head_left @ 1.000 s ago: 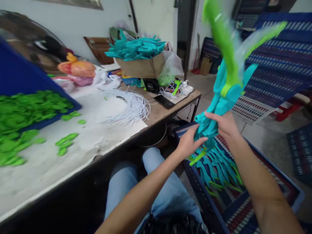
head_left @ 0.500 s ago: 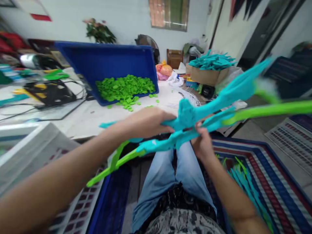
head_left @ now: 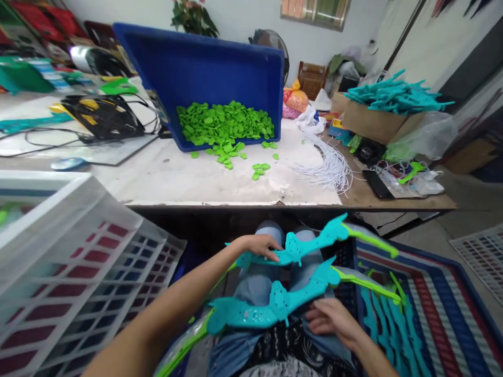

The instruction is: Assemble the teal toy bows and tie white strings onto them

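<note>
Two turquoise toy bows with green limbs lie across my lap, one beyond the other. My left hand (head_left: pixel 261 247) is closed around the grip of the farther bow (head_left: pixel 314 245). The nearer bow (head_left: pixel 255 314) rests on my thighs and belly, its left limb reaching down and left. Beside its right half is my right hand (head_left: pixel 328 319), fingers stretched and a little curled, with nothing visibly gripped. Whether its fingertips touch the bow, I cannot tell.
A tipped blue bin (head_left: pixel 208 63) of green plastic pieces stands on the table (head_left: pixel 176 183). White cords (head_left: pixel 334 167) and a carton (head_left: pixel 373 123) piled with turquoise parts are to the right. More bows (head_left: pixel 393 324) lie low right; a white crate (head_left: pixel 82 246) stands left.
The two bows have come down from in front of me onto my lap and are now spread apart. My right hand has let go and lowered. The view has shifted left and down.
</note>
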Motion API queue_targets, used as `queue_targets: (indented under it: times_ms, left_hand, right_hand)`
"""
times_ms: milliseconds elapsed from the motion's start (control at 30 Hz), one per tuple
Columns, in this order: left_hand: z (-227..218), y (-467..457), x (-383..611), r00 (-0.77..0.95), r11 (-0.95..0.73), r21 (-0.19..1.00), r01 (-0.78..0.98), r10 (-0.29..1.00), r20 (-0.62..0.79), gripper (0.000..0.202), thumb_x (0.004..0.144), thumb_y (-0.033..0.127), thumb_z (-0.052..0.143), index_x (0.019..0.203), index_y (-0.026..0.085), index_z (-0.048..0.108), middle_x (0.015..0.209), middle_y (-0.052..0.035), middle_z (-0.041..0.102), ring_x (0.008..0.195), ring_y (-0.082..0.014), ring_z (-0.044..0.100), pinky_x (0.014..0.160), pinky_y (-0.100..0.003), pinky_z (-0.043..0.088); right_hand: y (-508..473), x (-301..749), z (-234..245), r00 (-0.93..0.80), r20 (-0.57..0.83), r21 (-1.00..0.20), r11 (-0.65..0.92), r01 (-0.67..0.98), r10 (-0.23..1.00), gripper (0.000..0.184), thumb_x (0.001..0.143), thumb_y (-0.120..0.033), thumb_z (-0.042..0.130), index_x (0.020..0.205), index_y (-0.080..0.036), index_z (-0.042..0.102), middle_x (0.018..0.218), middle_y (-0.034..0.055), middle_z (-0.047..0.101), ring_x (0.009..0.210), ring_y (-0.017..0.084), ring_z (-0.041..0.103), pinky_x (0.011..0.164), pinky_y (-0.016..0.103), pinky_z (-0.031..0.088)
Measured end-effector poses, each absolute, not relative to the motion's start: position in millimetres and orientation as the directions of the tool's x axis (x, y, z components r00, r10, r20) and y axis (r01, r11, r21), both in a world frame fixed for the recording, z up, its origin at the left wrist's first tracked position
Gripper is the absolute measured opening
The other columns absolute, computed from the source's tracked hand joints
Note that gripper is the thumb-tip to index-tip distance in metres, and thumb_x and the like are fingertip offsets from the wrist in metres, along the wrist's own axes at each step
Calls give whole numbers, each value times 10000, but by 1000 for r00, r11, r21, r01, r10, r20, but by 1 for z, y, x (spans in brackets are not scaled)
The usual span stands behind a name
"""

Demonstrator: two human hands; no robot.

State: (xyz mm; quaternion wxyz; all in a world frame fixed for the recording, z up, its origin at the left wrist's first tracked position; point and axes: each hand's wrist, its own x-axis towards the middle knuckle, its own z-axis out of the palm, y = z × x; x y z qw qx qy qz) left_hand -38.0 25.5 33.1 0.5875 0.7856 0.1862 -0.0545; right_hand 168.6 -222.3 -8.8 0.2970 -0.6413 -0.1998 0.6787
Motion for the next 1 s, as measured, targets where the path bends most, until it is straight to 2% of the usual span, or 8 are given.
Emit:
queue_targets:
  times_ms: [100,200,333,467,600,733,833,1000]
  left_hand:
    - [22,30,-35,894,-327,856,401,343,-288,290,548,490,809,728,269,754,643,4,687,596,-191,614,616,-240,451]
    - [13,28,-27,847,-448,760,470,470,-247,178,632,375,779,785,286,764,784,-62,721,760,-248,661,761,-309,486]
    - [9,15,-14,792,-529,656,538,583,-179,196,734,232,696,922,226,751,1076,-150,659,1143,-333,530,1021,-459,362]
    - [-1,-26,-17,720,-629,514,584,693,30,443,815,274,640,1239,155,595,1315,-193,509,1273,-366,394,1044,-536,338]
    - [-25,-89,-40,749,-622,596,507,660,52,343,915,329,497,1214,177,572,1163,-135,584,1037,-265,543,881,-422,482]
    - [-37,-127,-58,808,-585,614,530,569,-155,749,724,526,714,1354,212,456,1288,-169,508,1128,-346,491,884,-478,492]
    - [-29,-129,-50,816,-558,619,552,513,-266,900,640,486,799,1403,239,390,1408,-178,403,1271,-401,365,948,-522,465]
    - [-7,-126,-14,869,-596,637,490,397,-297,727,734,359,752,1370,238,423,1390,-169,419,1276,-359,384,921,-461,504]
  right_hand:
    - [-197,193,34,-141,-650,-735,-571,366,747,278,745,-432,639,624,-182,652,610,28,664,545,169,619,517,254,454]
    - [-124,194,75,-167,-293,-801,-146,581,941,280,863,-382,509,747,-217,703,718,31,694,675,186,633,639,282,474]
    - [29,156,88,-159,176,-527,229,819,971,226,869,-203,496,950,-179,706,985,90,699,965,242,601,893,357,447]
    - [151,103,72,-226,271,-292,304,907,936,315,868,-104,465,1122,-143,646,1158,120,634,1065,253,518,957,377,417]
    - [191,77,63,-252,217,-211,298,931,943,309,896,-93,406,1053,-119,671,1101,140,654,1060,261,525,930,370,422]
    - [174,95,60,-57,203,-426,140,894,978,338,865,-132,480,1170,-152,623,984,77,701,955,218,602,856,319,456]
    - [145,125,59,125,91,-616,-42,787,988,375,814,-179,558,1183,-196,622,798,1,707,788,177,642,758,273,474]
    - [102,169,58,54,184,-479,42,877,981,200,832,-215,557,948,-192,719,837,50,698,820,206,633,783,313,472]
